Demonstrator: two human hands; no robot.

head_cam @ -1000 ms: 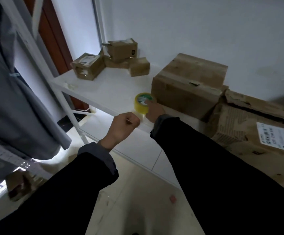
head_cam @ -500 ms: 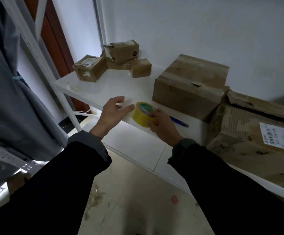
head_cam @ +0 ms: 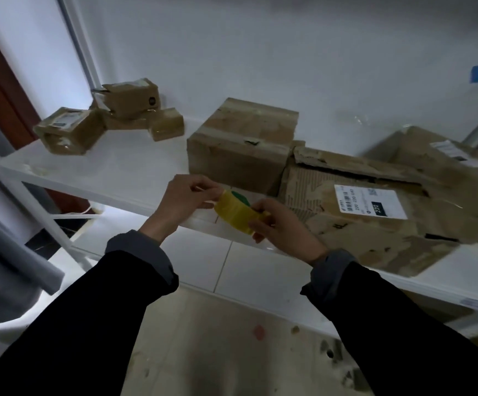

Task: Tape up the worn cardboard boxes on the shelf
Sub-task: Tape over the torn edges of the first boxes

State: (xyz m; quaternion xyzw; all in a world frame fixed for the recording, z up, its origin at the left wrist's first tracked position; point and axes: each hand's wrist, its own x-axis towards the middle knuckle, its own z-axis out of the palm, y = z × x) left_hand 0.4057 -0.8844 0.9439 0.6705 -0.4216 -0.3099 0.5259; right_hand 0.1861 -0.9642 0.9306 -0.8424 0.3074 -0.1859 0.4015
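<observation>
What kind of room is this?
Probably a storeroom or parcel corner: a white shelf against a bare wall holds worn cardboard boxes, one with a shipping label, above a stained floor.

Small cardboard boxes [head_cam: 112, 118] cluster at the shelf's [head_cam: 112, 170] left rear, against the wall [head_cam: 260, 52]. A closed box [head_cam: 240, 144] stands mid-shelf; a torn box [head_cam: 374, 212] lies to its right. The tape roll [head_cam: 236, 212] sits between both hands before the shelf edge.

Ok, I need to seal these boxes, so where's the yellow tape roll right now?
In the head view, the yellow tape roll is at centre, held between the left hand and right hand, above the shelf's front edge.
</observation>
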